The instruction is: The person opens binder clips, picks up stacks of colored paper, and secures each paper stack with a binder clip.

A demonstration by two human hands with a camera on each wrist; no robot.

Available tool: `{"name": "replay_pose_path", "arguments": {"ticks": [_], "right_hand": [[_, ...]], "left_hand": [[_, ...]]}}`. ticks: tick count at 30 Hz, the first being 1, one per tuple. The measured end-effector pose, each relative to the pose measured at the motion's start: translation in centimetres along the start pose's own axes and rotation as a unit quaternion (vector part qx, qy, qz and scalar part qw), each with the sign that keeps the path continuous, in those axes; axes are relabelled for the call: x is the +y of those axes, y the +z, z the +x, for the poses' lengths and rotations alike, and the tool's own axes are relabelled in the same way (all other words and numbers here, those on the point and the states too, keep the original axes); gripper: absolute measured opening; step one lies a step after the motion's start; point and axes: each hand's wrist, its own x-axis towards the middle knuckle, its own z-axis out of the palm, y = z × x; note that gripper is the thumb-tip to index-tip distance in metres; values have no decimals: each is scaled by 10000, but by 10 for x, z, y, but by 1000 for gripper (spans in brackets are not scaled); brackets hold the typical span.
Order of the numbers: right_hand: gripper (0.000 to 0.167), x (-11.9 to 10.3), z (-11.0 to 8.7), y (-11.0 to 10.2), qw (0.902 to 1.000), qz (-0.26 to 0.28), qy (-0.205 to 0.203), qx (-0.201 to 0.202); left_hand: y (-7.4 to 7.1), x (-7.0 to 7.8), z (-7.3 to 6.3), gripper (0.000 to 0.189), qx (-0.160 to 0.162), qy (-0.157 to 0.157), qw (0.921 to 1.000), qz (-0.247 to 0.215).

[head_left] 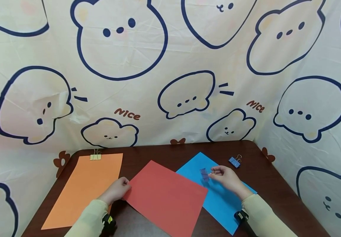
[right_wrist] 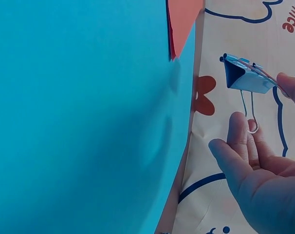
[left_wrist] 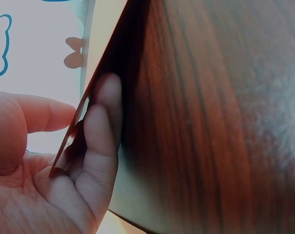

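Note:
My left hand point(head_left: 115, 191) pinches the left corner of a red sheet of paper point(head_left: 167, 197). In the left wrist view the thumb lies on one face of the sheet and curled fingers point(left_wrist: 100, 141) lie behind it. The red sheet overlaps a blue sheet of paper point(head_left: 222, 200). Above the blue sheet, my right hand point(head_left: 228, 179) holds a purple binder clip point(head_left: 205, 174) by its wire handles. The right wrist view shows this binder clip point(right_wrist: 249, 78) with one handle at the thumb and the other at the fingertips; its mouth grips no paper.
An orange sheet of paper point(head_left: 91, 187) lies at the left with a yellow binder clip point(head_left: 95, 157) on its far edge. At the back right of the brown table point(head_left: 259, 164) lies a blue binder clip point(head_left: 234, 162). A cloth point(head_left: 146, 92) printed with cartoon heads surrounds the table.

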Motion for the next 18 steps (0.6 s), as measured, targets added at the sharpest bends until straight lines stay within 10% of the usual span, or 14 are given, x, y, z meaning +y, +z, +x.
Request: {"name": "replay_pose_path", "arguments": {"ticks": [18], "right_hand": [[50,-1,-3,1,9994,181,305,5]], "left_hand": [[2,0,-1,10,14,93,9998,-179]]}}
